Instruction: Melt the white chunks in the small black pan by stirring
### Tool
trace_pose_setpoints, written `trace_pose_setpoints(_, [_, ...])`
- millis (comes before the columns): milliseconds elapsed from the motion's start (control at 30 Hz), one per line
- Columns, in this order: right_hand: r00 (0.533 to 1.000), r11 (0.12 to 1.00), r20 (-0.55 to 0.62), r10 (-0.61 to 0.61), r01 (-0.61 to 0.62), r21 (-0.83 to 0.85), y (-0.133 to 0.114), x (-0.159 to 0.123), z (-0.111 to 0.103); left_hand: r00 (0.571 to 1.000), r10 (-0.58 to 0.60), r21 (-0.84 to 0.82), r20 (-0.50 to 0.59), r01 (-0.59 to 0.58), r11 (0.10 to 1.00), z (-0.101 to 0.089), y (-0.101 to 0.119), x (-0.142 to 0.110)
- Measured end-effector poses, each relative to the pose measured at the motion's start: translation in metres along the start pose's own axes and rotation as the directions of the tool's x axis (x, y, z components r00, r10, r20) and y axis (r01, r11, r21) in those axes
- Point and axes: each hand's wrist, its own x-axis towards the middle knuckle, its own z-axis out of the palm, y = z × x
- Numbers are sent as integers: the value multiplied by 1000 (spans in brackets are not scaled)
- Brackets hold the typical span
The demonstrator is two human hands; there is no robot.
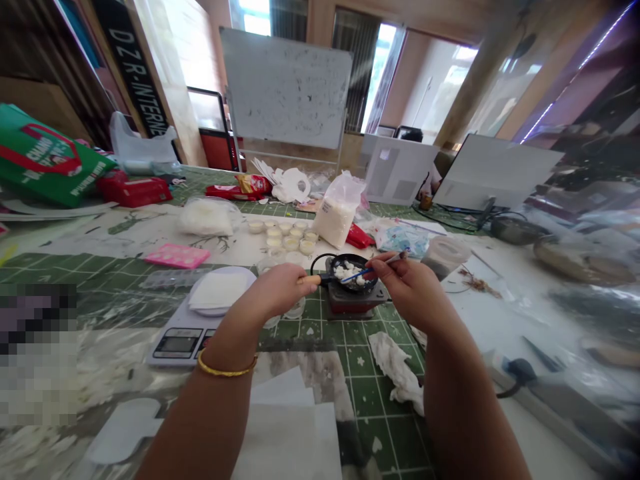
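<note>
"What's the left hand point(280, 290) up to?"

"Closed around the handle point(307, 281) of a small black pan point(360, 264), fingers pressed together. It looks like a grip for steadying the pan against the work going on inside it."

"And the right hand point(407, 287)?"

"Pinching a thin blue-handled utensil point(367, 273) much as you'd hold a pen, its far end among the white lumps point(346, 272) in the pan. A fine pinch like that seems to suit so small a pan."

"What's the pan sitting on?"

"A mini red-and-black burner point(357, 300), set on a green cutting mat point(367, 427) (probably a handy surface for keeping mess off the table)."

"What's around the pan?"

"To its left, a digital kitchen scale point(183, 343) with a round white plate point(217, 291) on it, perhaps kept close for weighing. Beyond it, small cups of white stuff point(285, 237) and a clear bag of white granules point(337, 212). Nearer the person, a crumpled paper towel point(397, 377) lies within easy reach."
</note>
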Motion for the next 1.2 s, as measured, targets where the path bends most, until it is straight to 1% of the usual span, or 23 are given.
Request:
trace_pose_setpoints(33, [1000, 1000, -14, -3, 2, -14, 0, 0, 0, 1000, 0, -1, 0, 0, 1000, 0, 0, 0])
trace_pose_setpoints(133, [992, 994, -123, 0, -14, -108, 3, 3, 0, 1000, 7, -4, 2, -7, 1000, -2, 1, -2])
trace_pose_setpoints(200, [988, 984, -154, 9, -36, -173, 6, 7, 3, 1000, 7, -5, 3, -7, 1000, -2, 1, -3])
trace_pose_setpoints(267, [993, 983, -120, 20, -42, -180, 8, 9, 6, 1000, 3, -8, 2, -3, 1000, -2, 2, -2])
trace_pose_setpoints(333, [996, 992, -81, 26, -36, -123, 9, 10, 9, 1000, -1, -12, 3, 1, 1000, -2, 2, -2])
trace_pose_setpoints(433, [998, 1000, -65, 24, -25, -15, 5, 8, 9, 1000, -2, -14, 4, 2, 1000, -2, 2, -2])
trace_pose_setpoints(533, [999, 1000, -45, 20, -19, 21, 0, 3, 5, 1000, 4, -16, 2, -4, 1000, -2, 1, -2])
trace_pose_setpoints(633, [998, 1000, -70, 4, -6, -26, -3, 0, 0, 1000, 6, -15, 5, -6, 1000, -2, 1, -2])
trace_pose_setpoints(733, [991, 990, -136, -7, -13, -142, -3, 0, -2, 1000, 7, -1, 3, -7, 1000, -3, 3, -3])
trace_pose_setpoints(767, [990, 981, -142, 0, -28, -192, -2, 1, -2, 1000, 8, 4, 2, -8, 1000, -3, 3, -3])
trace_pose_setpoints(833, [994, 963, -107, 16, -44, -264, -1, 3, -1, 1000, 3, 7, 5, -3, 1000, -4, 3, -4])
trace_pose_setpoints(933, [1000, 970, -24, 11, -16, -243, 1, 4, 0, 1000, 3, -7, 13, -3, 1000, -4, 3, -4])
trace_pose_setpoints(967, [1000, 974, -25, 3, -9, -227, 1, 3, -1, 1000, 5, -10, 13, -5, 1000, -3, 2, -4])
trace_pose_setpoints(1067, [996, 975, -93, -12, -9, -223, 0, 1, -2, 1000, 8, -7, 13, -8, 1000, -3, 2, -4])
trace_pose_setpoints(1100, [995, 974, -100, -16, -7, -225, -1, 0, -2, 1000, 7, -3, 12, -7, 1000, -3, 3, -4])
trace_pose_setpoints(1200, [999, 974, -35, -10, 2, -227, 0, 1, -1, 1000, 2, 3, 8, -3, 1000, -5, 5, -5])
